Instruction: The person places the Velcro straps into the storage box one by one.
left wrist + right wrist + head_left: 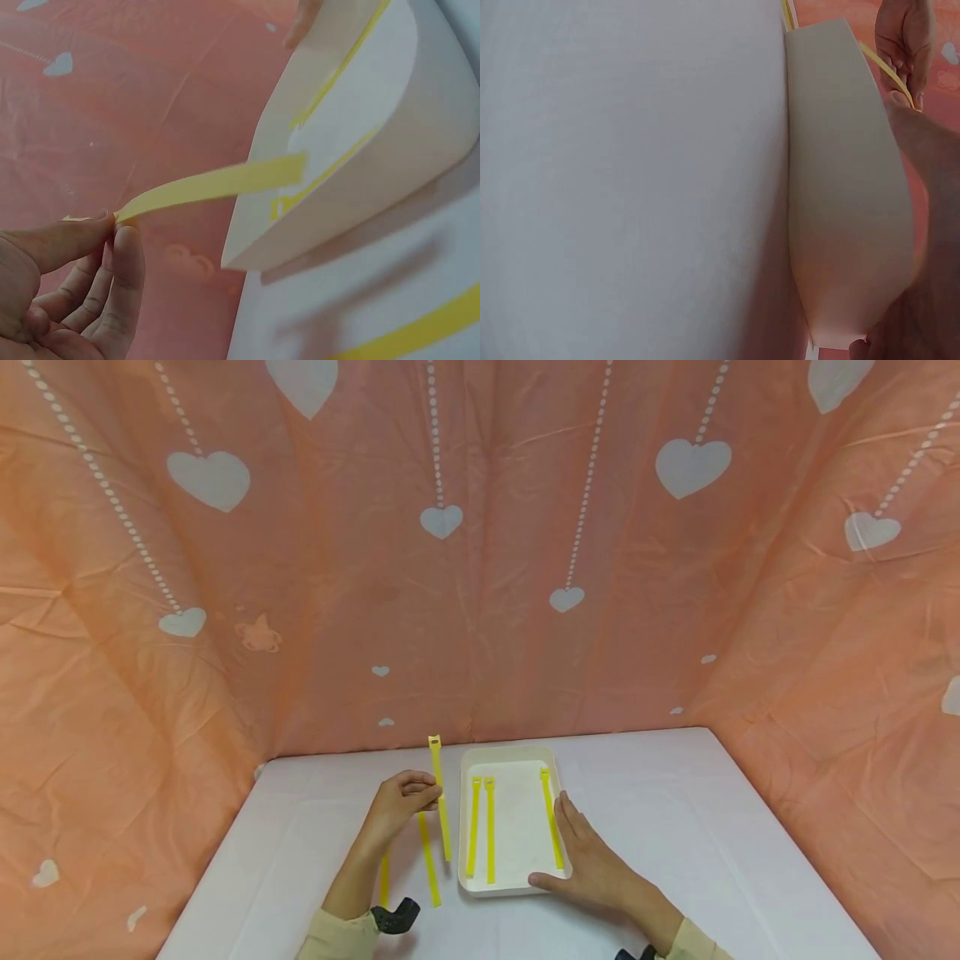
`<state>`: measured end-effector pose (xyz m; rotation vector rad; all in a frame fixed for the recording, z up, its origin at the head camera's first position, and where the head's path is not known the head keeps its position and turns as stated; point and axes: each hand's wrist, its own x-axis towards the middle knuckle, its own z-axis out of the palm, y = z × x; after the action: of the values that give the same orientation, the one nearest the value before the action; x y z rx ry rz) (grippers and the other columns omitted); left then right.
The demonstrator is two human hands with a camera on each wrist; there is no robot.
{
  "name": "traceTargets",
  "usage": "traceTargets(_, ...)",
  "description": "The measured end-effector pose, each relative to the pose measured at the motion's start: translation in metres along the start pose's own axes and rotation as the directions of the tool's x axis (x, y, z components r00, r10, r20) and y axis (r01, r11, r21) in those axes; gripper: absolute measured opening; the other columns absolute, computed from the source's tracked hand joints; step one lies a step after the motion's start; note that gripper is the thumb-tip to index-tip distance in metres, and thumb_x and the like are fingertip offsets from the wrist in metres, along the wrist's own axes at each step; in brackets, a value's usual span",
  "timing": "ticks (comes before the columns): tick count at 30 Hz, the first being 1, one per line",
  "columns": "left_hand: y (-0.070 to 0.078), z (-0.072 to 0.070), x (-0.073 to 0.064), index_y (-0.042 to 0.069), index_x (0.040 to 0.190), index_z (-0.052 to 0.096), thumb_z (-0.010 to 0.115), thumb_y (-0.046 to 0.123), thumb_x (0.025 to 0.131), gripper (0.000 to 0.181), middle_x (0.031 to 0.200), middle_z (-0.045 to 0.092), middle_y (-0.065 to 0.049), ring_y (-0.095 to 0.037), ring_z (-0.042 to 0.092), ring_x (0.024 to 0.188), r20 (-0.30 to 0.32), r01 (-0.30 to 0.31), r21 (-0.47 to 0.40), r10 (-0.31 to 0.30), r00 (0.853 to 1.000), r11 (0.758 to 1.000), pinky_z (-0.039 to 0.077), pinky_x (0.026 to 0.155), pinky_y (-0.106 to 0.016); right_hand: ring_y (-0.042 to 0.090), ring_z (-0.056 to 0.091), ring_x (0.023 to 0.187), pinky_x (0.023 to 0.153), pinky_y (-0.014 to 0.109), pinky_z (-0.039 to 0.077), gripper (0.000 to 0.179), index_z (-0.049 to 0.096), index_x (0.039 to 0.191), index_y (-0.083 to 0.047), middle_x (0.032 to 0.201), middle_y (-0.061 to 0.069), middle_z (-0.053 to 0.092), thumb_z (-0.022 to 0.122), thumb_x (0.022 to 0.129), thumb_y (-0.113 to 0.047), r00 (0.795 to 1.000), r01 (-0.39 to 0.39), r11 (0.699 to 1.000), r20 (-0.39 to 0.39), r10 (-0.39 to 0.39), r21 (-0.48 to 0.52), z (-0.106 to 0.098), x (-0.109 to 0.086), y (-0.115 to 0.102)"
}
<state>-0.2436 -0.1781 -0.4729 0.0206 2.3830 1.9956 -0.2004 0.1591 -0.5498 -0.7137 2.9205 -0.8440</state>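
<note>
Head view, lower centre: left hand [405,802] pinches a flat yellow slotted strap [443,828] beside a cream rectangular tray [506,755]; right hand [592,864], fingers straight, touches the tray. Wrist views alone reveal the strap bowing!

- Creased peach-pink fabric [510,635] enclosed the back and both sides.
- White hearts [693,468] patterned it, several hung on dotted lines [588,477].
- The side panels appeared brighter than the back.
- The white counter [660,810] met the fabric at the rear.
</note>
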Motion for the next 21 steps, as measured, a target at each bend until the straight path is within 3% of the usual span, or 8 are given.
traceTargets(7,0.001,0.020,0.005,-0.009,0.116,0.069,0.076,0.002,0.098,0.022,0.103,0.076,-0.017,-0.024,0.078,0.087,0.041,-0.010,0.003,0.010,0.999,1.000,0.065,0.091,-0.052,0.045,0.020,0.162,0.127,0.060,0.030,0.128,0.012,0.168,0.008,0.178,0.025,0.009,0.070,0.090,-0.076,1.000,0.000,1.000,-0.002,0.000,0.001,-0.001,-0.001,-0.001)
traceTargets(14,0.004,0.042,0.012,-0.012,0.115,0.067,0.074,0.000,0.099,0.021,0.102,0.076,-0.021,-0.034,0.078,0.090,0.128,-0.034,0.007,0.033,0.991,0.999,0.065,0.089,-0.052,0.046,0.020,0.161,0.127,0.062,0.030,0.129,0.011,0.169,0.006,0.178,0.023,0.007,0.072,0.089,-0.075,1.000,-0.022,1.000,0.004,0.022,0.021,-0.003,-0.001,-0.002)
traceTargets(21,0.004,0.060,0.020,-0.013,0.114,0.065,0.075,0.000,0.099,0.022,0.101,0.076,-0.022,-0.030,0.079,0.085,0.182,-0.034,-0.018,0.037,0.983,0.999,0.064,0.092,-0.057,0.045,0.020,0.162,0.127,0.062,0.031,0.129,0.012,0.168,0.007,0.178,0.023,0.008,0.073,0.088,-0.075,1.000,-0.022,1.000,0.009,0.021,0.022,-0.002,-0.001,-0.001)
